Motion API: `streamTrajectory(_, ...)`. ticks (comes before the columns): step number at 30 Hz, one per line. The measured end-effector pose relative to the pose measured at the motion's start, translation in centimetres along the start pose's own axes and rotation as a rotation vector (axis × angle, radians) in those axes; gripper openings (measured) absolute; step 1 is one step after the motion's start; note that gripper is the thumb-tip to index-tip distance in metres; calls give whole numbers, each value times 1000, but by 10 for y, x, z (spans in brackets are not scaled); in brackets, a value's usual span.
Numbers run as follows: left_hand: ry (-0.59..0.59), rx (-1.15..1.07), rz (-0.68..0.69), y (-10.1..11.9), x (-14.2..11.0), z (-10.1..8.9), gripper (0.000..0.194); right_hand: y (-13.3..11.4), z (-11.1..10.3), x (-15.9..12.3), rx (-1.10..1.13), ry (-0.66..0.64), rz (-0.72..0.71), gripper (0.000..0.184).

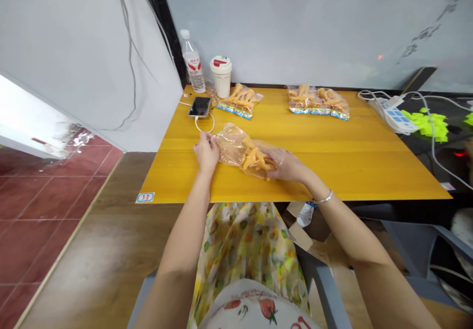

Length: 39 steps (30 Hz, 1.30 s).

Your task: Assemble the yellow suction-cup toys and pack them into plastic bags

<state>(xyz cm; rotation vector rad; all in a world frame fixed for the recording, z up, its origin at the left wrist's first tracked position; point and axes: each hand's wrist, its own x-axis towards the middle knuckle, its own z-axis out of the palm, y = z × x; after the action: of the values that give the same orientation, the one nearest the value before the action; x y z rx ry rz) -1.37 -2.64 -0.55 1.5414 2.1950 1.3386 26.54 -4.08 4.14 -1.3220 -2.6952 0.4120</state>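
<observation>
Strawberry-print white fabric and a floral skirt lie nearest, between the person's bare forearms, which the lower frame edge cuts off. A grey chair arm shows beside the skirt.

On a yellow wooden table, near its front edge, lies a clear plastic bag holding orange chicken feet. The left hand is clenched on the bag's left corner, and its fingers hide how that end is closed. The right hand lies over the bag's right end; I cannot tell whether it grasps the plastic or only presses it. A metal bangle circles the right wrist.

Just beyond the left hand on the table, a white charging cable loops from a smartphone. Behind the phone stand a water bottle and a white lidded cup. 2 more bags of chicken feet lie along the table's back edge, well apart from the hands. Past the table's right edge, a power strip and neon-green sticky notes are partly tangled in cords. A "33" label marks the table's front left corner.
</observation>
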Motion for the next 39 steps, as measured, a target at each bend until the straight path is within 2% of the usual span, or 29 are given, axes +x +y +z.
streamTrajectory(4,81,-2,-57,-4,4,-3,10,-2,-9,-7,-6,-94,70,82)
streamTrajectory(7,175,-72,-79,-6,6,-7,7,-1,-13,-10,-38,-105,90,76)
streamTrajectory(13,410,-383,-114,-9,8,-14,11,13,-7,-13,-50,-50,106,68)
streamTrajectory(15,510,-505,-162,-15,12,-16,9,16,-5,-14,-55,-38,116,67)
streamTrajectory(17,561,-626,-246,-21,17,-17,9,16,-6,-14,-67,-41,132,66)
streamTrajectory(19,544,-728,-323,-26,21,-17,10,15,-7,-13,-75,-49,146,64)
streamTrajectory(21,511,-772,-333,-28,22,-14,12,11,-9,-9,-79,-57,152,62)
streamTrajectory(24,447,-745,-218,-25,21,-7,13,3,-8,4,-85,-58,145,61)
streamTrajectory(27,286,-700,-112,-20,15,-3,25,-7,-4,20,-79,-46,102,66)
streamTrajectory(29,187,-665,-74,-16,12,-2,32,-12,-2,30,-61,-34,51,74)
streamTrajectory(32,118,-677,-44,-11,7,-2,36,-13,-3,40,-9,-5,-21,79)
streamTrajectory(36,72,-765,-28,-5,5,-3,37,2,-5,44,128,132,-105,60)
streamTrajectory(39,60,-742,-33,-3,5,-2,41,11,-4,40,196,274,-135,51)
